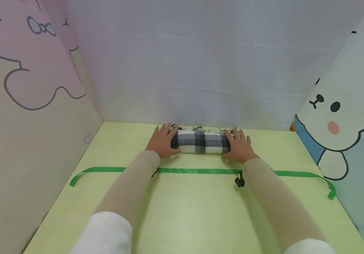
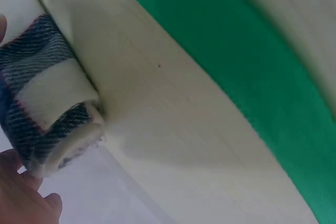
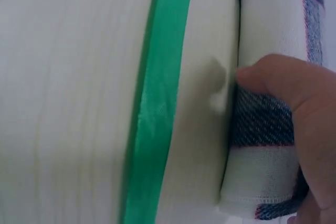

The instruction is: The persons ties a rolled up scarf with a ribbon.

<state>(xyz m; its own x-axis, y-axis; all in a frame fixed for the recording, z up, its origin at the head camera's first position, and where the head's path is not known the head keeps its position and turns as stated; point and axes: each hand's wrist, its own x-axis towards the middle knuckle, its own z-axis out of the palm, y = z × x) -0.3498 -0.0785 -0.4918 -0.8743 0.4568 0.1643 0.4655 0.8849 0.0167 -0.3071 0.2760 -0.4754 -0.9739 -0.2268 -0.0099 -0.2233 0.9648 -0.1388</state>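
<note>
At the left, the flat green satin ribbon [image 1: 198, 171] started near the edge of the pale yellow-green wood-grain table [image 1: 198, 211], curled toward the near side, and ran across under your left arm's beige sleeve [image 1: 131, 187]; if that sleeve dipped and dragged, it could have pulled the strip crooked. Your left hand [image 1: 162, 141] spanned the left end of the tightly coiled black, grey and white plaid woollen cloth roll [image 1: 201, 141], which sat between your thumb on the near side and your fingers on the far side. The left wrist view showed the coiled layers at that end, and slack pressure there might have let them loosen or slide out like a telescope. The roll itself lay at the far middle of the table, beyond the ribbon and apart from it, just in front of the white cloth backdrop [image 1: 201, 77]; its loose tassels [image 1: 198, 128] showed on the far side, where they could have snagged or been trapped underneath. To the right, your right hand [image 1: 240, 146] held the other end likewise, thumb near, fingers far; uneven force between the two hands could have skewed the roll into a cone.
</note>
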